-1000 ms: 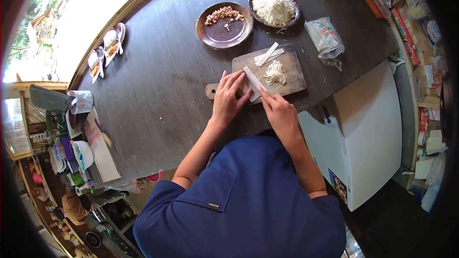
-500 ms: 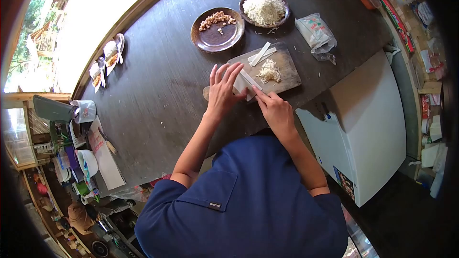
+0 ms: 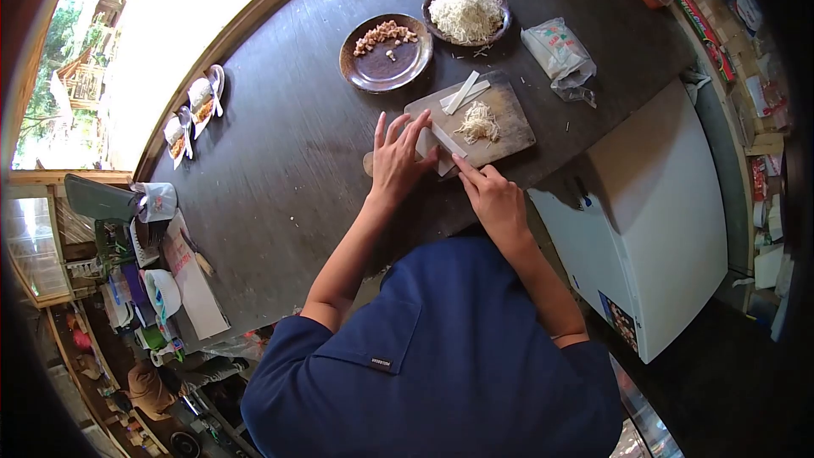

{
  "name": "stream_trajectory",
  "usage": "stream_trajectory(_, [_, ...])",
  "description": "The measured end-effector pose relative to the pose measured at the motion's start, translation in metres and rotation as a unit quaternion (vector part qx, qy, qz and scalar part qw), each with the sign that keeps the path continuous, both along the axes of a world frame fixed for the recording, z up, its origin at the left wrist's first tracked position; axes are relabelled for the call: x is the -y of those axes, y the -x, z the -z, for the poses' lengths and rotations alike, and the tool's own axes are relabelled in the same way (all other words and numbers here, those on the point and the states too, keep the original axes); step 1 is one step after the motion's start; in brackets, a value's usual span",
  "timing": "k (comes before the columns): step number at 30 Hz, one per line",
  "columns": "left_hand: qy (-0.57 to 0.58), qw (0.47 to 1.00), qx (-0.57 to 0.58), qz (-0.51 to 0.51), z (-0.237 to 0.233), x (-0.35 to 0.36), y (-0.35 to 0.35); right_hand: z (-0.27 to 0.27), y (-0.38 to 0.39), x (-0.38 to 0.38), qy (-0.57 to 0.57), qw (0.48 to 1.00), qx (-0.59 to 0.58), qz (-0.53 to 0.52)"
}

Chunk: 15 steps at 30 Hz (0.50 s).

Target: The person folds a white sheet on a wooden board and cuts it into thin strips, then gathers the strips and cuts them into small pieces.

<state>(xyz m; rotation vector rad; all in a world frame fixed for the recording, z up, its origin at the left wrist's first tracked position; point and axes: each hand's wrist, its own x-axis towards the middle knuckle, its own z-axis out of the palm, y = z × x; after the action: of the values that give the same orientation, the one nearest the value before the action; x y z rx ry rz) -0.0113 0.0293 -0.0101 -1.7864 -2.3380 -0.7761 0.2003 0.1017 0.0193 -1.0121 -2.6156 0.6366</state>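
Note:
A wooden cutting board (image 3: 512, 129) lies tilted on the dark table, with its handle to the left. My left hand (image 3: 397, 158) rests at its left part, fingers curved over a pale flat slab (image 3: 426, 144). My right hand (image 3: 495, 200) is closed at the near edge, its index finger stretched along something I cannot make out, possibly a blade, against the slab. A pile of thin pale shreds (image 3: 480, 122) sits mid-board. Behind it lie pale flat strips (image 3: 462, 92), two of them crossed.
Beyond the board are a brown plate (image 3: 388, 75) with small brown pieces, a bowl heaped with white shreds (image 3: 466, 15) and a plastic packet (image 3: 560, 53). Two small dishes (image 3: 202, 100) stand far left. A white refrigerator (image 3: 653, 237) is at the right.
The whole view has shifted slightly. Both hands stay in nearly the same place at the slab, and the strips and shreds look unmoved on the board.

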Motion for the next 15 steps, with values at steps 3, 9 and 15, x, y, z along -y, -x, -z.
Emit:
stream_trajectory(3, [0.004,1.000,-0.008,-0.006,-0.001,0.001,0.000,0.002,-0.005,0.002,-0.010,1.000,0.005,0.001])
stream_trajectory(9, [0.000,0.999,-0.047,0.005,-0.002,0.001,-0.001,-0.001,-0.013,0.003,-0.012,1.000,0.004,0.000])
stream_trajectory(15, [0.007,0.999,-0.051,0.001,-0.001,0.000,-0.002,-0.008,-0.027,0.007,-0.008,1.000,0.028,0.006])
